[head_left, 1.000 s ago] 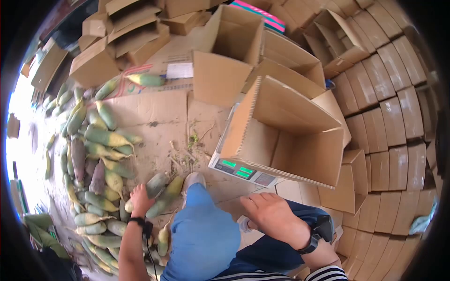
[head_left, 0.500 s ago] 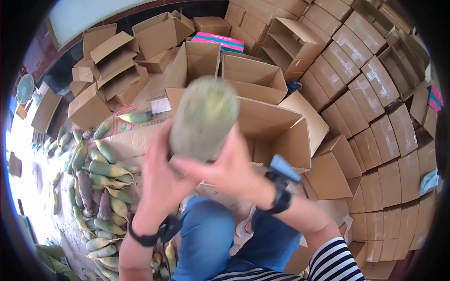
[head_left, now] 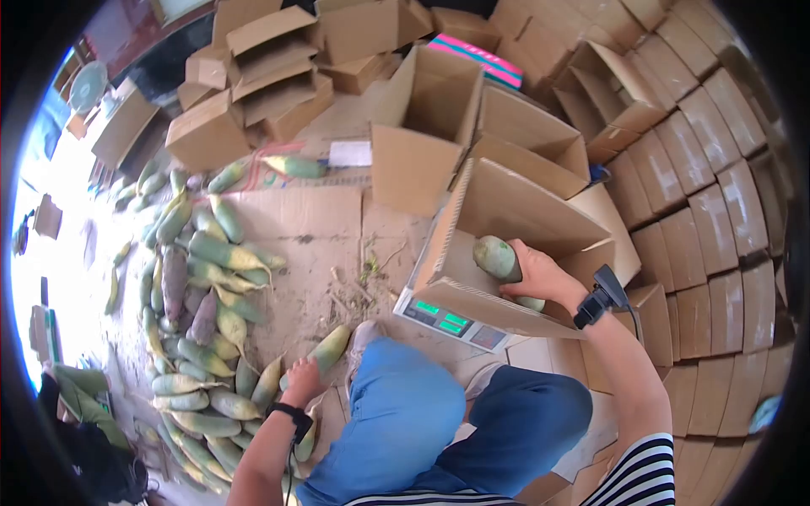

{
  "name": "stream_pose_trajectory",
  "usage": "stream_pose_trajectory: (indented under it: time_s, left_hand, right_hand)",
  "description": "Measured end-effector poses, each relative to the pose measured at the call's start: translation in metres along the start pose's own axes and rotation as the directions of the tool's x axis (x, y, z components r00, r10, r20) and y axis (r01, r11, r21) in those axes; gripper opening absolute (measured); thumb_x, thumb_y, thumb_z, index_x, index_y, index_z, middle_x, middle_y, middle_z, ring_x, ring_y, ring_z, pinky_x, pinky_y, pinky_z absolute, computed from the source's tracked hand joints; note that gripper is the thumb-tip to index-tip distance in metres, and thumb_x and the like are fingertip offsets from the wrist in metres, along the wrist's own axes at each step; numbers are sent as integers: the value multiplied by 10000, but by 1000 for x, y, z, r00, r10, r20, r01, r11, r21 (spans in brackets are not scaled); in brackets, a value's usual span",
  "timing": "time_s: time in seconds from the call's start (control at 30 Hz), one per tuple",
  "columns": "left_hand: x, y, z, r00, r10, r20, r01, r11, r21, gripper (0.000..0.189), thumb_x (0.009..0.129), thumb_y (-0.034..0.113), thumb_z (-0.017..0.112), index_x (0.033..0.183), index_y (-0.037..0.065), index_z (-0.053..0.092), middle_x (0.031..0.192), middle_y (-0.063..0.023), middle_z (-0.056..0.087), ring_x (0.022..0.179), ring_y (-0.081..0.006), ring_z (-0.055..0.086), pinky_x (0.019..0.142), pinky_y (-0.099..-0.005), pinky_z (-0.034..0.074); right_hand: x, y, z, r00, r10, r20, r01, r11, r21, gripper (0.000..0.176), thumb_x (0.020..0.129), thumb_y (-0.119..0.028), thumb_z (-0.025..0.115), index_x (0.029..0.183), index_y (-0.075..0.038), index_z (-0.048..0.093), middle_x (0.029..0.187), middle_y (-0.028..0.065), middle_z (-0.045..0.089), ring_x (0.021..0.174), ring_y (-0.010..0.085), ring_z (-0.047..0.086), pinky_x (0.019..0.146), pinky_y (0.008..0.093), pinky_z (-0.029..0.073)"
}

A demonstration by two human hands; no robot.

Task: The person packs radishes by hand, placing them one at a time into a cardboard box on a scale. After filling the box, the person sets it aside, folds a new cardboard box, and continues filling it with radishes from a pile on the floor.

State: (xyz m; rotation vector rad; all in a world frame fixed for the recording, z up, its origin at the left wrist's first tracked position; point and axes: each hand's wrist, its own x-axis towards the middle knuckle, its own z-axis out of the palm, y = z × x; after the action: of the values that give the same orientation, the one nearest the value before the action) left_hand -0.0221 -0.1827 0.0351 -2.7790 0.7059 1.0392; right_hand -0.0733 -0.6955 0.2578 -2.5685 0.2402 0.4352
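My right hand (head_left: pixel 540 274) is inside the open cardboard box (head_left: pixel 523 202), closed around a green radish (head_left: pixel 496 256). A bit of pale green, either this radish's other end or a second one, shows below my fingers. The box sits on a digital scale (head_left: pixel 443 319) with green-lit displays. Low on the left, my left hand (head_left: pixel 302 384) grips one end of another green radish (head_left: pixel 329 347), which lies on the floor beside my shoe. Its fingertips are partly hidden. Next to that hand spreads a heap of green radishes (head_left: pixel 219 251), with a few purple ones (head_left: pixel 174 282) among them.
Open cardboard boxes (head_left: pixel 413 169) stand behind the scale, and more boxes (head_left: pixel 202 126) are piled at the back left. Flat box stacks (head_left: pixel 717 202) rise along the right. Dirt and root scraps (head_left: pixel 363 291) litter the cardboard flooring (head_left: pixel 295 211).
My hands, together around a blurred radish before, are now apart. The right has moved down into the box with a radish; the left has reached down to one by the heap. The view has shifted.
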Motion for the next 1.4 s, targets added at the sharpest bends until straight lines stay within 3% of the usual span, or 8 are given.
stream_pose_trajectory:
  time_s: [0.4,0.7,0.9,1.03,1.17,1.3,1.37,1.4]
  left_hand:
    - [33,-8,42,978,-180,-105,169,980,-103,821,603,321,823,1309,78,483,1153,-115,609,1114,-303,574,918,-471,463]
    - [-6,-7,-13,966,-166,-196,-38,663,-747,720,617,264,847,1219,5,550,1020,-194,673,975,-320,659,858,-402,519]
    - [-52,25,-132,927,-123,-354,-264,458,-849,710,652,205,835,1247,-14,517,1034,-149,658,969,-215,647,869,-347,505]
    - [-85,62,-210,809,-37,-587,-500,482,-719,732,650,192,838,1267,-15,503,1101,-136,644,1003,-202,640,894,-340,493]
    - [-118,129,-288,585,75,-807,-741,455,-495,790,640,209,842,1314,2,484,1148,-149,635,1076,-242,627,951,-369,473]
    - [-128,175,-327,534,163,-830,-786,459,-415,823,653,221,843,1351,9,464,1226,-177,599,1159,-304,586,993,-406,448]
    - [-121,176,-331,376,308,-874,-823,545,-162,828,680,230,835,1380,18,448,1312,-198,540,1247,-345,515,1032,-432,415]
    - [-121,167,-323,482,320,-816,-795,551,-254,777,720,208,806,1382,11,449,1366,-201,494,1290,-356,469,1061,-433,388]
  right_hand:
    - [63,67,102,849,113,517,6,975,-224,835,699,-380,829,1298,3,391,1147,274,601,1096,440,579,928,472,472]
    - [54,50,69,943,-93,321,177,953,-244,491,822,-311,700,1222,-52,582,1120,191,648,1023,383,626,865,453,512]
    - [1,-80,-36,991,-104,-82,119,969,218,359,884,-197,660,1190,-21,593,1054,174,661,952,294,667,859,377,529]
    - [-38,-155,-39,954,-286,-93,300,892,337,544,825,-288,746,1238,6,550,1099,171,646,1028,275,647,902,366,511]
    - [-43,-201,-15,815,-391,-428,560,722,406,896,698,-380,848,1363,33,413,1203,191,592,1109,291,602,973,360,464]
    - [-63,-204,-60,801,-259,-540,560,643,522,546,711,-138,857,1171,15,605,1121,79,666,1049,161,621,904,307,504]
    - [-74,-186,-81,807,-186,-560,532,640,554,597,719,-138,853,1220,16,568,1102,87,668,1037,142,622,868,294,515]
    - [-75,-170,-88,806,-183,-563,531,644,551,597,719,-138,853,1220,16,568,1102,87,668,1037,142,622,868,294,515]
